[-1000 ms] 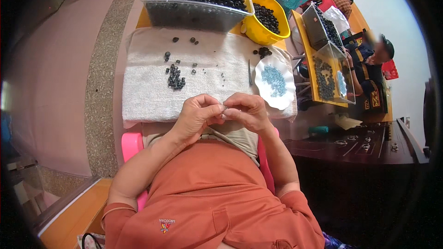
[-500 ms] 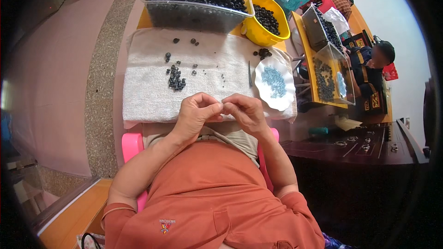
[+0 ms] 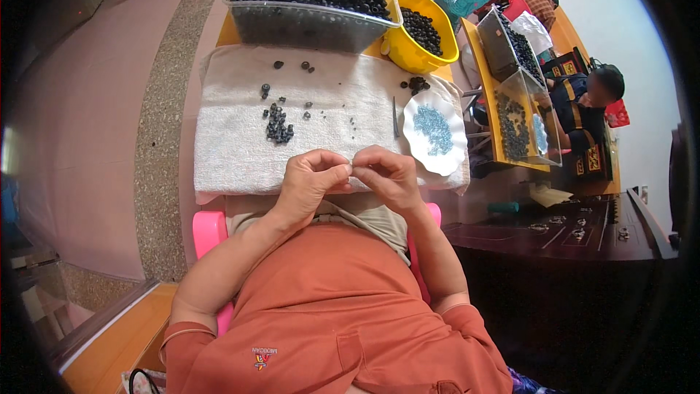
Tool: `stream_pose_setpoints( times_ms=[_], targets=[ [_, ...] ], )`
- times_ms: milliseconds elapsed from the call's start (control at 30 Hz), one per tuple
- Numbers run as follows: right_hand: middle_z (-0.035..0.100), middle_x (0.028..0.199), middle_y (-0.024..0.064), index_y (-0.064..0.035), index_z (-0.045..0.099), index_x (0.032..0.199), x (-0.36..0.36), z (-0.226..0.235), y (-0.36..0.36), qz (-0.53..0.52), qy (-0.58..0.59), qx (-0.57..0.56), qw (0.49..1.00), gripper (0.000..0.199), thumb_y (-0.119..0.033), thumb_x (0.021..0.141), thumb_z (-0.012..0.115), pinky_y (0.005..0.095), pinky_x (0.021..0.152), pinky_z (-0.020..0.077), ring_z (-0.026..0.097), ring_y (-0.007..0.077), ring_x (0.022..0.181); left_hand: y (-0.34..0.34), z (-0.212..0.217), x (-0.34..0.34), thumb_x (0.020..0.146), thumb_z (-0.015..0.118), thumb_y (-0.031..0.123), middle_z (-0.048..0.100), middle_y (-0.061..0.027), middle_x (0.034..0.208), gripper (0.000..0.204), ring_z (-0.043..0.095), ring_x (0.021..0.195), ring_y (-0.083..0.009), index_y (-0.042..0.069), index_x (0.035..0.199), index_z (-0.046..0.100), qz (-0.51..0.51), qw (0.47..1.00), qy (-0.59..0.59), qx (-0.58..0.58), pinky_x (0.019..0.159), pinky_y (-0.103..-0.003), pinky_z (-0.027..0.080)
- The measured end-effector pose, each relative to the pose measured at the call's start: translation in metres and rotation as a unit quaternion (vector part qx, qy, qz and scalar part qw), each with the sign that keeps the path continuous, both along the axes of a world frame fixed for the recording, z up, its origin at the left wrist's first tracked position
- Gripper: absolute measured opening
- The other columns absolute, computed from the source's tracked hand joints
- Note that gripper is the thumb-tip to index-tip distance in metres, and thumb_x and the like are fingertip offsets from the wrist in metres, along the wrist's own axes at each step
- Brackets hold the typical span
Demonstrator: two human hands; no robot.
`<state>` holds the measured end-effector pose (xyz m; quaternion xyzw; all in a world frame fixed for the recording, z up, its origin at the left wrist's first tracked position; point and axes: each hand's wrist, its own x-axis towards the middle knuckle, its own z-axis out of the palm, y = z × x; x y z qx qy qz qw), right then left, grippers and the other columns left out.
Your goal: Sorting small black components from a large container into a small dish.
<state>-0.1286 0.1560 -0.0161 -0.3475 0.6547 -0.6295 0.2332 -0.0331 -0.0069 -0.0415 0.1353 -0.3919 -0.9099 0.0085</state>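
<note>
My left hand (image 3: 312,179) and my right hand (image 3: 390,176) meet fingertip to fingertip over the front edge of a white towel (image 3: 233,160). Both are pinched closed; whatever sits between the fingers is too small or hidden to make out. On the towel beyond my left hand lies a cluster of small black beads (image 3: 278,128), with a few looser ones scattered around. Right of my right hand stands a white scalloped dish (image 3: 453,158) holding tiny pale-blue pieces. A thin dark tool, perhaps tweezers (image 3: 396,118), lies beside the dish.
A clear bin (image 3: 306,28) full of black beads stands at the far edge, with a yellow basin (image 3: 417,60) of beads beside it. More black beads (image 3: 415,85) lie behind the dish. At right, another person (image 3: 583,106) sits by a table with a clear tub (image 3: 526,113).
My right hand's fingers have shifted slightly, still meeting the left fingertips. The left hand and the things on the towel look the same.
</note>
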Motion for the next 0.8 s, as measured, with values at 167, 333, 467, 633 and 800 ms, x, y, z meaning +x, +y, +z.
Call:
stream_pose_setpoints(
  times_ms=[167, 333, 467, 633, 800],
  targets=[
    [0.065, 0.094, 0.0069, 0.0035, 0.067, 0.099, -0.0032, -0.0076, 0.0014, -0.008, 0.012, -0.011, 1.0, 0.011, 0.003, 0.088, 0.066, 0.0248, 0.078, 0.0487, 0.061, 0.0122, 0.088, 0.0002, -0.0015, -0.001, 0.087, 0.069, 0.005, 0.067, -0.0042, 0.083, 0.01, 0.065, 0.072, -0.0105, 0.002, 0.096, 0.066, 0.001, 1.0, 0.001, 0.003, 0.067, -0.025, 0.058],
    [0.066, 0.096, 0.008, 0.0039, 0.067, 0.099, -0.0051, -0.0084, 0.0017, -0.029, 0.011, -0.011, 0.999, 0.011, 0.004, 0.087, 0.066, 0.0247, 0.078, 0.0488, 0.061, 0.0122, 0.088, 0.001, -0.0026, -0.0023, 0.089, 0.069, 0.008, 0.067, -0.0049, 0.084, 0.012, 0.065, 0.074, -0.0111, 0.002, 0.099, 0.065, 0.005, 1.0, 0.0, 0.016, 0.068, -0.025, 0.059],
    [0.066, 0.095, 0.0079, 0.0039, 0.066, 0.098, -0.0048, -0.0063, 0.0007, -0.031, 0.021, -0.003, 0.999, 0.011, 0.004, 0.087, 0.066, 0.0245, 0.076, 0.0489, 0.061, 0.0125, 0.087, -0.0006, 0.0, -0.0022, 0.09, 0.068, 0.008, 0.067, -0.0055, 0.088, 0.014, 0.066, 0.077, -0.012, 0.001, 0.101, 0.065, -0.015, 0.999, -0.013, 0.029, 0.071, -0.026, 0.059],
    [0.066, 0.093, 0.008, 0.0034, 0.066, 0.097, -0.007, -0.0052, 0.0005, -0.022, 0.07, 0.011, 0.997, 0.01, 0.004, 0.087, 0.066, 0.0249, 0.074, 0.0488, 0.061, 0.0129, 0.085, 0.0005, -0.0009, -0.0019, 0.092, 0.065, 0.008, 0.068, -0.0084, 0.098, 0.017, 0.067, 0.084, -0.014, -0.001, 0.107, 0.064, -0.031, 0.999, 0.002, 0.038, 0.078, -0.029, 0.058],
    [0.065, 0.091, 0.0078, 0.0022, 0.066, 0.096, -0.0084, -0.0027, 0.0003, 0.001, 0.1, 0.03, 0.995, 0.01, 0.003, 0.086, 0.068, 0.0252, 0.073, 0.0483, 0.061, 0.0126, 0.084, -0.0001, -0.0043, -0.0018, 0.092, 0.065, 0.006, 0.068, -0.0092, 0.099, 0.017, 0.067, 0.085, -0.0142, -0.001, 0.107, 0.063, -0.03, 0.999, 0.014, 0.017, 0.079, -0.029, 0.058]
  ],
)
